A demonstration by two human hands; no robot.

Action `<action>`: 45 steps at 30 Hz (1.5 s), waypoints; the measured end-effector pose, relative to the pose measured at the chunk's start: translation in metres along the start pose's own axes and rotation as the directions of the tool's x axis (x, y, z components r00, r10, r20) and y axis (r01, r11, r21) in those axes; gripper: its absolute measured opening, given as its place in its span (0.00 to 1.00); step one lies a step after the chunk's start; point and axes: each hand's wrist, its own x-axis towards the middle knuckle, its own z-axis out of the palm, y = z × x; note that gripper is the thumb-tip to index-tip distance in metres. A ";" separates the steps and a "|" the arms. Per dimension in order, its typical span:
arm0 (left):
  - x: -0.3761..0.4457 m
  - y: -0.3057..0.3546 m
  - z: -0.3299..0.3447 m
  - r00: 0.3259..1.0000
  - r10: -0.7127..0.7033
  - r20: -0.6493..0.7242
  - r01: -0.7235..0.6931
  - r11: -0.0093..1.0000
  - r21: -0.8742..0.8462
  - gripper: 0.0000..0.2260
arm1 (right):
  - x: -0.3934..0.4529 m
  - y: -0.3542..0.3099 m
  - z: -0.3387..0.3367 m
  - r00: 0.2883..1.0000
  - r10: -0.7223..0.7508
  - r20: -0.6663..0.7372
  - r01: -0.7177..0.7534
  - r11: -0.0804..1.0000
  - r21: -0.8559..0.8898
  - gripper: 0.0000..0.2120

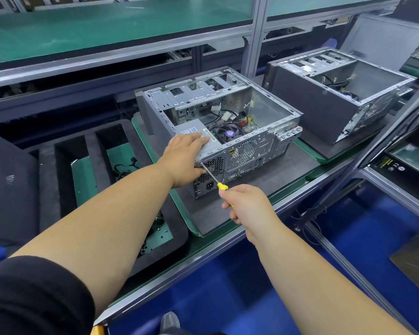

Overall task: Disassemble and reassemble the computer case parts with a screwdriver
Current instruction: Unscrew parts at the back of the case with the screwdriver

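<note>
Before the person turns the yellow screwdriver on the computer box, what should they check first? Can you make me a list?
1. Right hand grips the yellow screwdriver: ok.
2. Screwdriver tip sits at the top corner of the power supply on the back panel: ok.
3. Tip seated in a screw head: cannot tell, too small.
4. Left hand rests on the power supply, steadying it: ok.
5. Computer case lies flat on the dark mat: ok.
6. Side of the case is open, cables inside visible: ok.

bare matt grey sheet-metal computer case; screwdriver with shiny steel shaft, glossy yellow plastic handle; black matt foam tray.
</note>
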 end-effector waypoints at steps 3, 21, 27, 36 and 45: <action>0.000 0.000 0.001 1.000 0.001 -0.004 -0.001 1.000 0.000 0.39 | 0.000 0.001 -0.002 1.000 -0.004 -0.010 0.003 1.000 -0.022 0.06; 0.001 -0.001 0.003 1.000 -0.004 -0.007 0.004 1.000 -0.014 0.39 | -0.002 0.002 -0.005 0.997 -0.054 -0.048 0.047 0.989 -0.139 0.12; 0.001 -0.002 0.003 1.000 -0.003 -0.005 0.002 1.000 -0.018 0.39 | 0.006 -0.007 0.004 0.986 0.162 -0.036 -0.164 0.985 -0.059 0.21; 0.001 -0.002 0.003 1.000 0.000 -0.002 0.000 1.000 -0.019 0.39 | -0.001 0.000 -0.002 0.999 -0.038 0.003 0.038 0.997 -0.060 0.16; 0.001 -0.003 0.003 0.999 0.028 -0.016 -0.027 1.000 0.010 0.39 | 0.002 -0.018 0.006 0.959 0.259 0.118 -0.257 0.966 -0.031 0.26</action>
